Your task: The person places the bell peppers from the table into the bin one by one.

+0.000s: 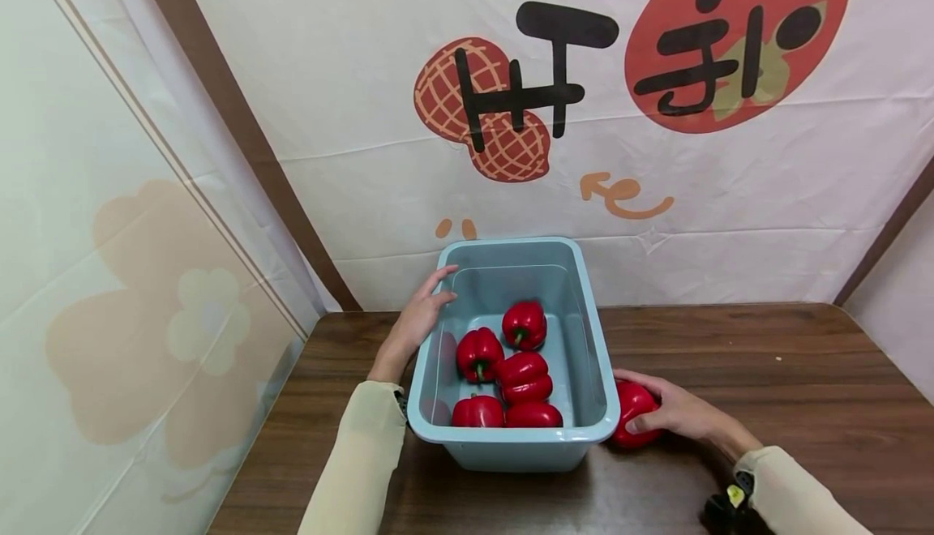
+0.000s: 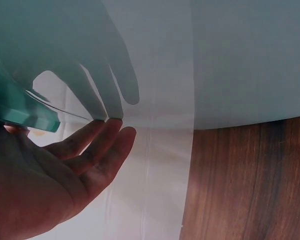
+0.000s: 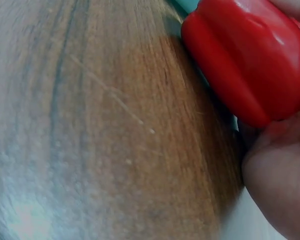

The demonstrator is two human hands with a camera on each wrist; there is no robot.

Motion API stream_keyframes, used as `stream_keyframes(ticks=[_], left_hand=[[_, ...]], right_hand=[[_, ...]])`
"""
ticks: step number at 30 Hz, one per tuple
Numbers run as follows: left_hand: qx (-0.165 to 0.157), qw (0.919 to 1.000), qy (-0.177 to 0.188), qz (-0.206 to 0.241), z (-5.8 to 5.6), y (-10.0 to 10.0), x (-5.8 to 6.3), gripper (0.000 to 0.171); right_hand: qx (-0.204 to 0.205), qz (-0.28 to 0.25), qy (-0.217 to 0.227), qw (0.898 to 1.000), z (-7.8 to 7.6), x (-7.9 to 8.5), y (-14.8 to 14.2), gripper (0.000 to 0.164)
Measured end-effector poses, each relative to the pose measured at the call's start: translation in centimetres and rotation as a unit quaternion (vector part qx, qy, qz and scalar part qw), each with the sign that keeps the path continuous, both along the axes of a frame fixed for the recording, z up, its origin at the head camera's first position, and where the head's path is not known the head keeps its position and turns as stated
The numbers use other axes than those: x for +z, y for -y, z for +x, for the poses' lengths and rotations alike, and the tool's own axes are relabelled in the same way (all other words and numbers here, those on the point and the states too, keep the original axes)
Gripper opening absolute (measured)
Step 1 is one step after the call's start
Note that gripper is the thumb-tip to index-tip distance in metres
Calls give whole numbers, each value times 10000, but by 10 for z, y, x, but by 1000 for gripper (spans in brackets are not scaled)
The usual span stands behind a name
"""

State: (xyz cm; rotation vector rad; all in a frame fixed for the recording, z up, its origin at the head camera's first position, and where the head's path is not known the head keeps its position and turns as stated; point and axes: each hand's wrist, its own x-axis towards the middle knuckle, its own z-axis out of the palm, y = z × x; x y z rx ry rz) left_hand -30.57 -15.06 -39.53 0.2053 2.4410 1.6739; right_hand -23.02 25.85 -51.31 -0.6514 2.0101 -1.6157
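My right hand [image 1: 682, 412] grips a glossy red bell pepper [image 1: 633, 415] just outside the right wall of a light blue plastic basin [image 1: 518, 435]. In the right wrist view, the held pepper [image 3: 252, 57] shows its lobed side close over the wood, with the thumb against it. My left hand [image 1: 417, 320] rests at the basin's left rim, thumb and index finger at the edge. Its other fingers [image 2: 115, 155] stretch out beneath the rim, tips at the outer wall, which reflects them. Inside the basin lie several red bell peppers [image 1: 524, 378], mostly towards the near end.
The basin stands on a dark brown wooden table [image 1: 737, 348], its far end close to a printed fabric backdrop [image 1: 365, 138]. Another fabric panel [image 1: 139, 276] borders the left side. A dark wrist strap with a yellow piece [image 1: 735, 496] sits below my right cuff.
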Motion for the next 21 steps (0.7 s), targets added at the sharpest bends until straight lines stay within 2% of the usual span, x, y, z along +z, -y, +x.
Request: stream_keyframes(ticks=[5,8,15,21], left_hand=[[-57,9999,142,3,0,0,4,51],[-80,9996,260,5,2,0,11,52],[-143,9995,245,-108,21,-6,36,53],[-118,9995,237,-142,26,-8,38,53]], right_hand=[[93,-77,-111,9999,0,-1,0,60],[117,-184,-160,9996,0,-1,1,53],[138,-277,-290,9991,0,-4,1,46],[138,-231,-232,9994,1,-5,1,44]])
